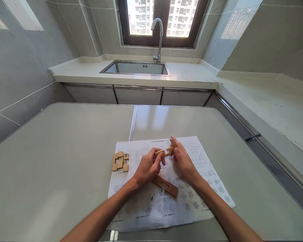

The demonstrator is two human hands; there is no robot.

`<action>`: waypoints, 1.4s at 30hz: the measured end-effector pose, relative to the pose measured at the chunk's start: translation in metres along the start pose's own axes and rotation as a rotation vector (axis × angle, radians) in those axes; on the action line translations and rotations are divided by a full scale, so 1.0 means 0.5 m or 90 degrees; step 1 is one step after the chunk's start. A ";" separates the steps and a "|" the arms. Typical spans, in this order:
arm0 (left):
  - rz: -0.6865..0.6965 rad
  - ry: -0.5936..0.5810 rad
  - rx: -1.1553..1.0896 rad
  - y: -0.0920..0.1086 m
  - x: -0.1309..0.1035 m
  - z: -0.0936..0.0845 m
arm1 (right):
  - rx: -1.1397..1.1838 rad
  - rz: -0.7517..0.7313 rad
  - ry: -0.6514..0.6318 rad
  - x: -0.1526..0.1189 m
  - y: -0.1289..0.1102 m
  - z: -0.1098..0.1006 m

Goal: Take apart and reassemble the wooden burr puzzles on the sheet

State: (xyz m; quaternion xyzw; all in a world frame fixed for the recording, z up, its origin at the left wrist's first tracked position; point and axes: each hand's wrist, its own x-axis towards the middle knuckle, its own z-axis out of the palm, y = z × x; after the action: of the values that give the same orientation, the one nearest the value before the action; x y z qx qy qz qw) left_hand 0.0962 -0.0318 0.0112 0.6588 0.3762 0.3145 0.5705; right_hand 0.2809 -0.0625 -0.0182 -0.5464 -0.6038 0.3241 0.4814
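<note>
My left hand (150, 164) pinches a small notched wooden puzzle piece (167, 153) above a printed paper sheet (141, 215). My right hand (183, 159) grips a wooden puzzle stick (173, 143) that meets the notched piece; whether the two are joined I cannot tell. Below my hands a longer, darker wooden bar (169, 189) with a slot lies slantwise on the sheet. At the sheet's left edge sit several notched wooden blocks (120, 161) side by side, one marked with a 3. My fingers hide parts of the held pieces.
The sheet of small diagrams lies on a pale table (65, 161) with a seam (132, 122) down its middle. Beyond it are a white counter (187, 70), a sink (141, 69) and a curved tap (160, 37) below a window. Another counter (275, 101) runs along the right.
</note>
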 end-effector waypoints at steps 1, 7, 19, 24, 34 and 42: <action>0.005 0.003 0.002 0.000 0.000 0.000 | -0.016 -0.010 -0.005 0.000 0.000 0.002; 0.017 0.000 -0.002 -0.006 0.001 0.001 | -0.034 -0.033 -0.015 -0.001 0.003 0.006; 0.010 0.051 -0.073 -0.014 0.005 0.005 | -0.071 -0.050 0.022 -0.007 -0.018 0.024; 0.002 0.065 -0.127 -0.022 0.007 0.005 | -0.101 -0.065 0.004 -0.009 -0.004 0.023; -0.002 0.030 -0.137 -0.022 0.007 0.000 | -0.095 -0.099 0.004 -0.011 -0.002 0.032; -0.014 0.031 -0.141 -0.021 0.007 0.003 | -0.117 -0.103 -0.026 -0.016 -0.004 0.037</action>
State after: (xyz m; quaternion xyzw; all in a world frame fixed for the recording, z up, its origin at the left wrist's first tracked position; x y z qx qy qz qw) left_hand 0.0978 -0.0288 0.0006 0.5796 0.3601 0.3639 0.6340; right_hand 0.2625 -0.0683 -0.0241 -0.5308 -0.6829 0.2385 0.4416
